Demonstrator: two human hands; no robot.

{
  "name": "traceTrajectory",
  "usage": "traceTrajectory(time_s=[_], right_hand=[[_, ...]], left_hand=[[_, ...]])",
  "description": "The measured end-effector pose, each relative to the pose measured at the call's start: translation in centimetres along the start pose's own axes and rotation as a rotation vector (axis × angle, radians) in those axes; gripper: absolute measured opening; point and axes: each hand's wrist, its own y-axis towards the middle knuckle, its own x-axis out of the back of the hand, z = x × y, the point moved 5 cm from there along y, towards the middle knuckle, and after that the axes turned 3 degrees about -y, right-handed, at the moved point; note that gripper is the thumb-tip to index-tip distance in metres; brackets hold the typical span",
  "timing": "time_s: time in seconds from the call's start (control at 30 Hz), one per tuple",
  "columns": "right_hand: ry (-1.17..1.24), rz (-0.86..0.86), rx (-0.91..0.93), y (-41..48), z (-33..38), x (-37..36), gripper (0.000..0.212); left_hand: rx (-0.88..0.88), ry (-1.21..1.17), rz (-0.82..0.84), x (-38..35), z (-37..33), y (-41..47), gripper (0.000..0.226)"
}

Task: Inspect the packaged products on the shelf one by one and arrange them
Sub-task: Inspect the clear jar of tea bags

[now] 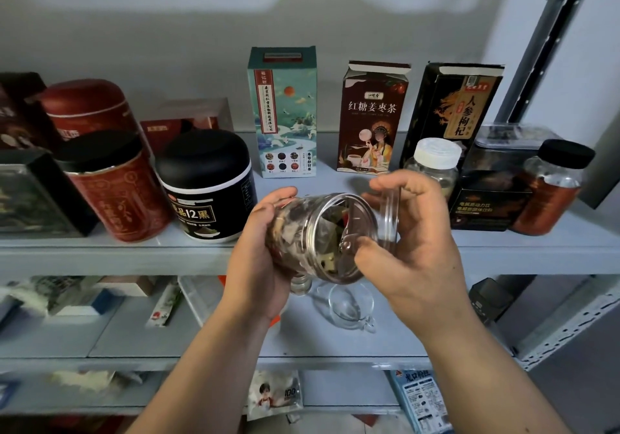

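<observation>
My left hand (pixel 265 242) grips a clear plastic jar (pixel 318 235) of dried tea pieces, tipped on its side with its open mouth facing right, in front of the shelf edge. My right hand (pixel 419 232) holds the jar's clear lid (pixel 391 212) just beside the mouth, thumb near the rim. On the shelf behind stand a teal box (pixel 285 111), a red-brown tea box (pixel 370 118) and a black dragon box (pixel 449 111).
Left on the grey shelf (pixel 117 249) stand a black-lidded tub (pixel 208 185), a red canister (pixel 117 185) and a red tin (pixel 87 105). Right are a white-capped jar (pixel 434 162), a dark box (pixel 489 199) and a black-capped jar (pixel 550 185). A glass cup (pixel 349 306) sits on the lower shelf.
</observation>
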Motion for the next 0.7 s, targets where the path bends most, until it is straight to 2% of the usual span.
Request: traceTrajectory(time_s=[0.23, 0.37, 0.43, 0.53, 0.7], right_hand=[[-0.161, 0.046, -0.062, -0.2, -0.4, -0.5, 0.056], [-0.168, 0.083, -0.068, 0.0, -0.6, -0.6, 0.056], [-0.053, 0.084, -0.030, 0.0, -0.5, -0.6, 0.054], [0.047, 0.067, 0.056, -0.1, -0.4, -0.1, 0.053], [-0.149, 0.111, 0.120, 0.1, -0.5, 0.1, 0.066]], left_hand=[[-0.054, 0.057, 0.039, 0.0, -0.1, -0.1, 0.027], [-0.044, 0.059, 0.023, 0.1, -0.2, -0.1, 0.034], [-0.026, 0.068, 0.007, 0.2, -0.2, -0.2, 0.033], [-0.023, 0.131, 0.009, 0.0, -0.5, -0.5, 0.044], [-0.039, 0.224, 0.034, -0.3, -1.2, -0.8, 0.040]])
